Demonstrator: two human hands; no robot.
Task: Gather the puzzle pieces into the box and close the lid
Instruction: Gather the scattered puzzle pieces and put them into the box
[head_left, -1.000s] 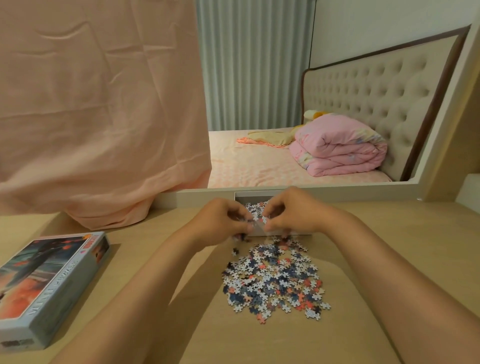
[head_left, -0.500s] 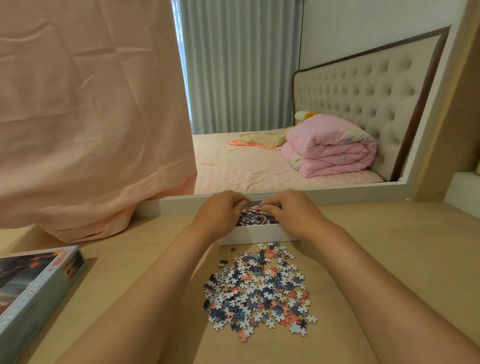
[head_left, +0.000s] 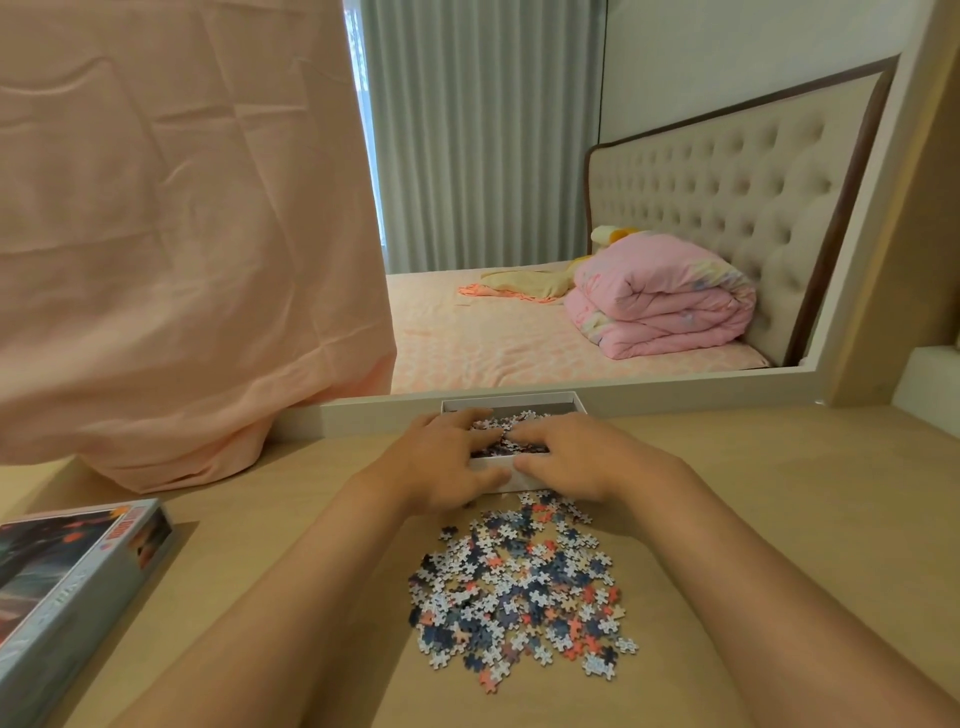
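Just 1 box (head_left: 511, 401), 1 lid (head_left: 78, 582).

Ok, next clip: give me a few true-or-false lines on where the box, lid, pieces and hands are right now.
1. The lid sits closed on the box. False: it lies apart at the left edge of the table, and the box is open.
2. The left hand and right hand both reach into the box. True.
3. A pile of loose pieces lies on the table, nearer the person than the box. True.
4. The box is empty. False: puzzle pieces show inside it.
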